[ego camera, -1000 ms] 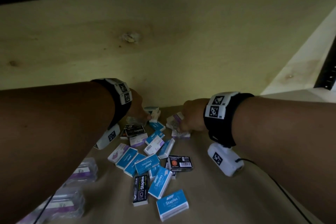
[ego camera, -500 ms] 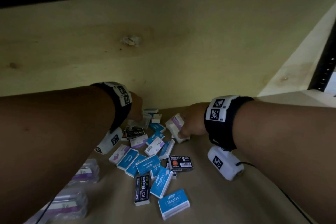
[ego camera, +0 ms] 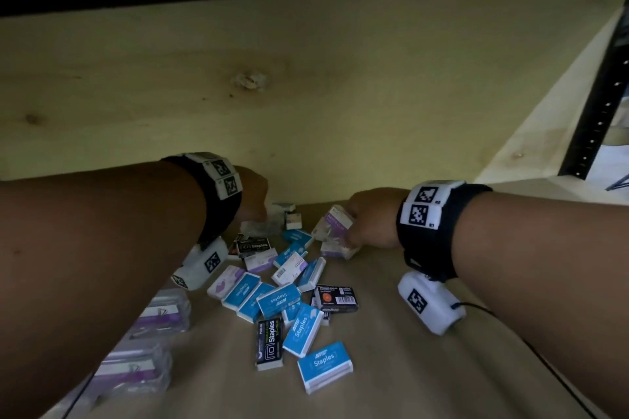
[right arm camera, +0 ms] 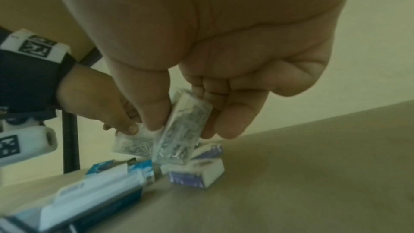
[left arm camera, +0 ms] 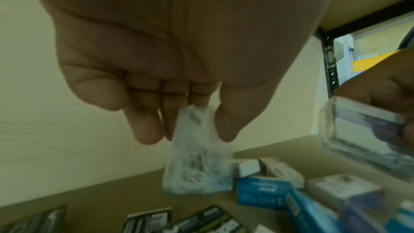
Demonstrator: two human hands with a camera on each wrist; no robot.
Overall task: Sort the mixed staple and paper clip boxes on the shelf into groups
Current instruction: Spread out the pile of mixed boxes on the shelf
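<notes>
Head view: both hands (ego camera: 253,196) (ego camera: 371,218) now higher, each pinching a clear clip box (left arm camera: 197,159) (right arm camera: 181,130).

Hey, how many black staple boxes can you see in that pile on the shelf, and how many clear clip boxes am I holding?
Black staple boxes: 3 plainly showing
Clear clip boxes: 2, one pinched in the left hand and one in the right hand
Total: 5
</notes>
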